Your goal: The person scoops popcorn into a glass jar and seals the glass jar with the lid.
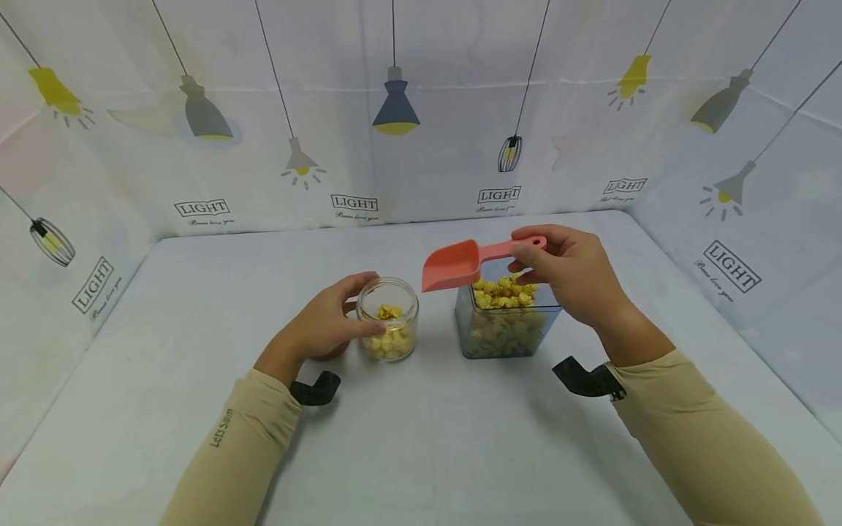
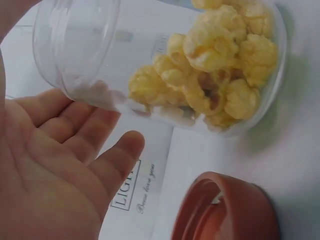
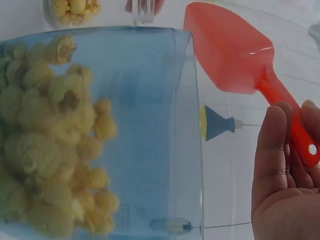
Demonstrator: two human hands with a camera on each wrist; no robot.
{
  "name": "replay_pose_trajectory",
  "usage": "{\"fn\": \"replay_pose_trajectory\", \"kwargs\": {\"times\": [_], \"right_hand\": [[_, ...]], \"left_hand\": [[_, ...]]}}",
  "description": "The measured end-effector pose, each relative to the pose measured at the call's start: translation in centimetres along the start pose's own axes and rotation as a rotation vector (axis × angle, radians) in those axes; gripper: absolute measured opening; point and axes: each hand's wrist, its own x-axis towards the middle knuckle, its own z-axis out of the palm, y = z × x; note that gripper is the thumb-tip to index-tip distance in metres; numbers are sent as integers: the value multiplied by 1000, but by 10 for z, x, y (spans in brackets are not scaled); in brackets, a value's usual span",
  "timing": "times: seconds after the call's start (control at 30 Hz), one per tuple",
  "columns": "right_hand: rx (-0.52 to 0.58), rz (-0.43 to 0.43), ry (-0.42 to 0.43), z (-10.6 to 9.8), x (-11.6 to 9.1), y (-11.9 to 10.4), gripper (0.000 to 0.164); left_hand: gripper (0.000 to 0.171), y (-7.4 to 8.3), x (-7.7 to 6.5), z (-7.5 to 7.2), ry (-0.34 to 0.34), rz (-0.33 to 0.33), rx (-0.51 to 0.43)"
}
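Your left hand grips the glass jar between thumb and fingers, and to its right, beside the bluish tub, the red scoop lies sideways, pointing left toward the jar, handle pinched by your right hand.

Jar on desk, left of box. Popcorn inside both. Lid just left of jar, near left hand. Scoop in right hand, higher than box.
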Motion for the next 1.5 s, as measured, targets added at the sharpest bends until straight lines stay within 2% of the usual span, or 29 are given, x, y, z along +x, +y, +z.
{"fn": "replay_pose_trajectory", "kwargs": {"times": [0.17,0.37,0.5,0.7,0.8,0.97,1.27,1.37,1.5], "right_hand": [[-11,-34,52,-15,-6,4,35],[-32,-50,81,-36,-14,8,31],[-34,-38,98,-48,-19,13,24],[26,-39,139,-67,-23,20,19],[-35,-19,156,-75,-24,21,18],[-153,38,159,-86,-28,21,27],[-258,42,115,-93,-25,19,33],[-297,51,104,-95,-24,18,34],[-324,54,87,-97,-23,17,34]], "left_hand": [[83,7,0,1,89,77,34],[83,19,-1,5,164,103,101],[79,27,-1,11,209,175,134],[75,41,-1,22,228,278,67],[73,48,0,30,208,300,39],[72,61,8,49,172,322,21],[70,76,23,84,170,358,50],[65,75,30,94,176,343,27],[57,69,37,107,206,278,-51]]}}
